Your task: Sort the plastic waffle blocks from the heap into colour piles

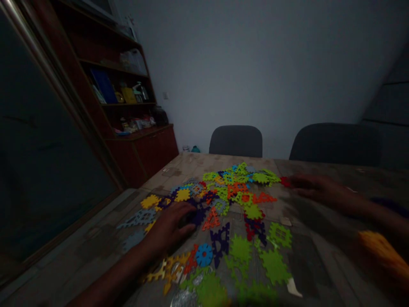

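My left hand [175,219] lies low over the pile, thumb and fingers apart, beside a dark purple interlocking plastic piece [200,215]. Whether it touches that piece is hard to see in the dim light. A yellow square piece [183,195] lies just beyond its knuckles. On the far right of the pile, my right hand [309,186] is slightly blurred, its fingers together at a small red interlocking piece [285,181]. An orange triangular piece [211,219] and a blue round gear-like piece [204,254] lie between the hands and my body.
Many toothed green pieces [275,265] spread over the table [315,238]. A blurred orange-yellow thing [385,251] is at the right. Two grey chairs [235,140] stand behind the table. A wooden shelf unit [140,149] is at the left.
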The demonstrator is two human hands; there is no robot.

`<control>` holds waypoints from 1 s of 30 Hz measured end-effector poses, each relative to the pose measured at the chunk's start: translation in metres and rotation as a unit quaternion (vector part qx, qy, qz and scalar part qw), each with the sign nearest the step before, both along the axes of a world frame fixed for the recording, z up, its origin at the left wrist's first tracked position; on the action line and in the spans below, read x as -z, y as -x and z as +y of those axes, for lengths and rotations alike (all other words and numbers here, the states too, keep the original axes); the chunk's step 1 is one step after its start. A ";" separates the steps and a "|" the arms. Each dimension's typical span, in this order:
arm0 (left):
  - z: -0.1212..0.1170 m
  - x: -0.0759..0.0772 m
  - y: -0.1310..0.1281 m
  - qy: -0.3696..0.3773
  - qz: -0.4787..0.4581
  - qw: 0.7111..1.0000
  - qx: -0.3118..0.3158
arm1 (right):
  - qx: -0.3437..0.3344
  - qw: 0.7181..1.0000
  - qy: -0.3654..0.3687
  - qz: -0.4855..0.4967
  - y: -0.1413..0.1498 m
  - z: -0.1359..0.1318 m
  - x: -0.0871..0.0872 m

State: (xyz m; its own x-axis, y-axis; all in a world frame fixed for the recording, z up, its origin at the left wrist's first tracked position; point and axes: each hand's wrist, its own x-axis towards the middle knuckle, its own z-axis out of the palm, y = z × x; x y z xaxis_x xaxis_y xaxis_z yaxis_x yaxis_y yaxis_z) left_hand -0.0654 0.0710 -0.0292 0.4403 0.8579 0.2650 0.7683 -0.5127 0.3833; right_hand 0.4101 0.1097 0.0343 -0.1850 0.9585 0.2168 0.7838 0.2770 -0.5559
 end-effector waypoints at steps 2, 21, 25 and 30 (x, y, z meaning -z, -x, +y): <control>0.000 -0.001 -0.009 -0.004 0.033 0.999 0.015 | -0.074 0.997 0.021 0.000 0.034 -0.023 0.006; -0.002 -0.002 0.000 0.007 -0.035 0.998 -0.049 | -0.137 0.990 0.035 0.029 0.115 -0.099 0.047; -0.003 0.000 0.003 -0.002 -0.028 0.999 -0.031 | -0.166 0.985 0.044 0.004 0.127 -0.102 0.047; -0.015 -0.006 -0.015 -0.019 -0.027 0.997 0.077 | -0.205 0.979 -0.006 0.001 0.157 -0.095 0.051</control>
State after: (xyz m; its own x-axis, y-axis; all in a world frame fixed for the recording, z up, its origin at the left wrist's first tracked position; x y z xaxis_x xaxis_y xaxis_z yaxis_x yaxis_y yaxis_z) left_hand -0.0503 0.0560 -0.0230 0.5496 0.7707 0.3225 0.6582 -0.6371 0.4011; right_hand 0.2529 0.0144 -0.0164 -0.5532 0.8013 0.2280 0.6048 0.5744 -0.5516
